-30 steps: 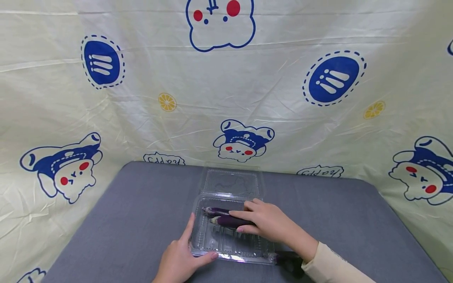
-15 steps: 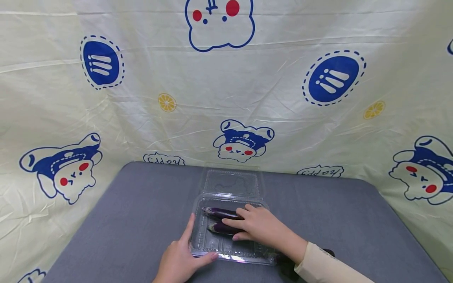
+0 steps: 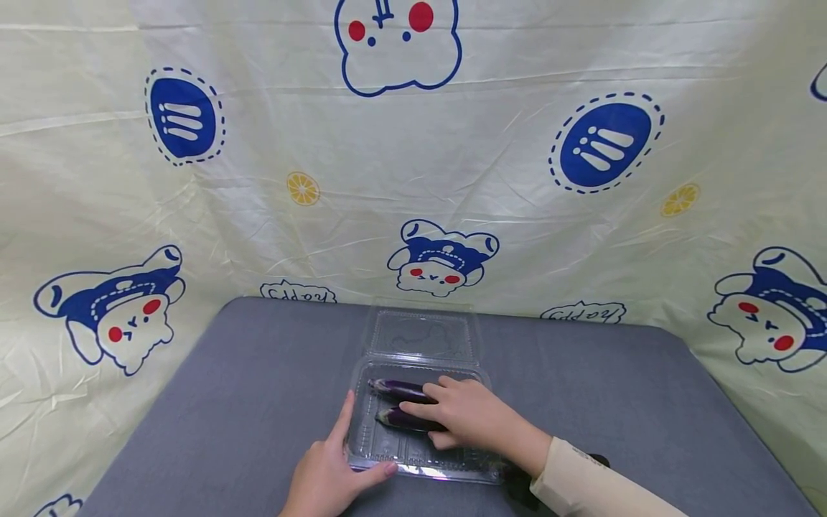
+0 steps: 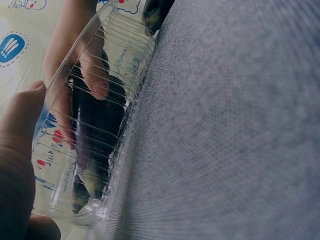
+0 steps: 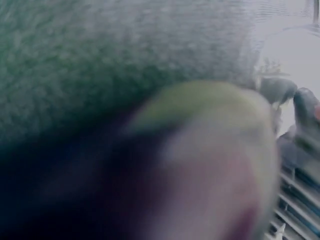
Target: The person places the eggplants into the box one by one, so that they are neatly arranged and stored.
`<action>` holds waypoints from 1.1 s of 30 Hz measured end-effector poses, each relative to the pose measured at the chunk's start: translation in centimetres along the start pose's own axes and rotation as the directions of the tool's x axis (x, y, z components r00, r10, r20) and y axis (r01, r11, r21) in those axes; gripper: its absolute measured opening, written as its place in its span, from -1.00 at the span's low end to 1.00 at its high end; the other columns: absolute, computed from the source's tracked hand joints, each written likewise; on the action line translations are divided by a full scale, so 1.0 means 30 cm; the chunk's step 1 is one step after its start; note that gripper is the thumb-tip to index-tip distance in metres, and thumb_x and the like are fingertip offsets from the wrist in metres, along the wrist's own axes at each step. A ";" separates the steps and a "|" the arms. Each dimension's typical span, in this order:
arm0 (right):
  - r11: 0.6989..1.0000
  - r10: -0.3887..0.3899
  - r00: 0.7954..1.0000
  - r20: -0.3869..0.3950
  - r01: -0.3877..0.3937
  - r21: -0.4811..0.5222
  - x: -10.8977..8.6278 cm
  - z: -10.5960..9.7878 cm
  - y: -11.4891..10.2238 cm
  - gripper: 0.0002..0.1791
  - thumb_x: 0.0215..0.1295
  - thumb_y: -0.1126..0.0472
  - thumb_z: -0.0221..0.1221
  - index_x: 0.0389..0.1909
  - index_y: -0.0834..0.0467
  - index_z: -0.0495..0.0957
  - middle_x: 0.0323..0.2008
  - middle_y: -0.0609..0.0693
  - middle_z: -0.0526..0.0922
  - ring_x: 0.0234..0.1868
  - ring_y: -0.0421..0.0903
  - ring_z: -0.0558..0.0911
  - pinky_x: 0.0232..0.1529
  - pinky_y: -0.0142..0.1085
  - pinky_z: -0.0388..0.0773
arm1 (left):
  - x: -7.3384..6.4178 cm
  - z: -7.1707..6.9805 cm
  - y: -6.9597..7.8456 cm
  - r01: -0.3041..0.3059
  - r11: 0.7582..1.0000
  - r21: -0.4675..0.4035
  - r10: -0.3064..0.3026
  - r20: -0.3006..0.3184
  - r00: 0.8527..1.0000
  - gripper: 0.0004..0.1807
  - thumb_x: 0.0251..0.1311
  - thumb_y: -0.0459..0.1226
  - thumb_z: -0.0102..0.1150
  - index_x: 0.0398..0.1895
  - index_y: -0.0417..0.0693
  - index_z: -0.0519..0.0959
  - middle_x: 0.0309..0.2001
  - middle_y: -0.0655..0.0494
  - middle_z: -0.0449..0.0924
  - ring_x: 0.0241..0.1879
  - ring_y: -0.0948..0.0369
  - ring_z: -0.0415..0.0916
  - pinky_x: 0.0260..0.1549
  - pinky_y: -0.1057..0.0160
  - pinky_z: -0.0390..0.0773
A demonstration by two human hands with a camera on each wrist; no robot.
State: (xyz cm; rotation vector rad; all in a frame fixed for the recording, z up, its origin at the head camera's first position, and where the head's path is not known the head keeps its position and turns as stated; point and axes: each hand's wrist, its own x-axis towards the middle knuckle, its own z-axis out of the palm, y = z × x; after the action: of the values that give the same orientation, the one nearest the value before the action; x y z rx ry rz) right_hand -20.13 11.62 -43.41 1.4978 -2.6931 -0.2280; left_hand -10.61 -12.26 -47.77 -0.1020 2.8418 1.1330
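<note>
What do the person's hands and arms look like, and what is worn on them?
The left hand and the right hand are bare, with no gloves visible. A long cream sleeve ends near the right wrist. On the left arm, no sleeve can be seen.

In my head view the left hand (image 3: 323, 470) extends from the bottom edge, its index finger (image 3: 343, 420) straight and aimed away from me, its thumb (image 3: 376, 474) stretched rightward in a wide spread. My right arm slants from the lower right, its cream sleeve (image 3: 594, 482) ending just short of the bare wrist (image 3: 530, 444). The right hand (image 3: 470, 415) is palm down, gripping, its thumb (image 4: 93, 75) apart from the index finger.
</note>
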 end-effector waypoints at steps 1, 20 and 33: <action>1.000 -0.006 1.000 0.000 0.006 0.001 0.002 0.001 -0.001 -0.40 0.33 -0.14 0.16 0.40 -0.33 0.35 -0.09 -0.09 0.61 -0.27 -0.17 0.49 -0.40 -0.33 0.51 | 0.000 -0.001 0.001 0.003 1.000 -0.001 -0.003 0.002 1.000 0.40 -0.27 0.46 0.35 0.62 0.20 -0.14 -0.71 0.23 0.29 -0.68 0.29 0.19 -0.66 0.29 0.22; 0.993 -0.049 0.998 -0.039 0.045 -0.106 0.012 0.040 -0.020 -0.32 0.37 -0.29 0.10 0.47 -0.31 0.22 -0.01 -0.16 0.62 -0.16 -0.19 0.56 -0.17 -0.28 0.60 | -0.008 0.008 -0.002 -0.013 1.000 0.027 0.014 -0.036 0.999 0.39 -0.28 0.47 0.34 0.62 0.23 -0.12 -0.70 0.18 0.33 -0.64 0.25 0.27 -0.58 0.24 0.31; 0.992 -0.019 0.999 -0.039 0.014 -0.122 0.008 0.053 -0.027 -0.30 0.37 -0.35 0.03 0.49 -0.35 0.16 0.02 -0.16 0.62 -0.14 -0.16 0.53 -0.13 -0.25 0.59 | -0.006 0.012 -0.006 -0.019 1.000 0.024 0.020 -0.039 0.999 0.39 -0.27 0.47 0.34 0.62 0.24 -0.13 -0.70 0.18 0.33 -0.64 0.26 0.26 -0.59 0.26 0.29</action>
State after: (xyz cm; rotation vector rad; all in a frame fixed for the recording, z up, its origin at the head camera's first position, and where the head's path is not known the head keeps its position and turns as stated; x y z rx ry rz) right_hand -19.76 11.18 -45.11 1.4748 -2.5854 -0.3521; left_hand -10.40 -12.13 -48.14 -0.0963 2.8959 1.1122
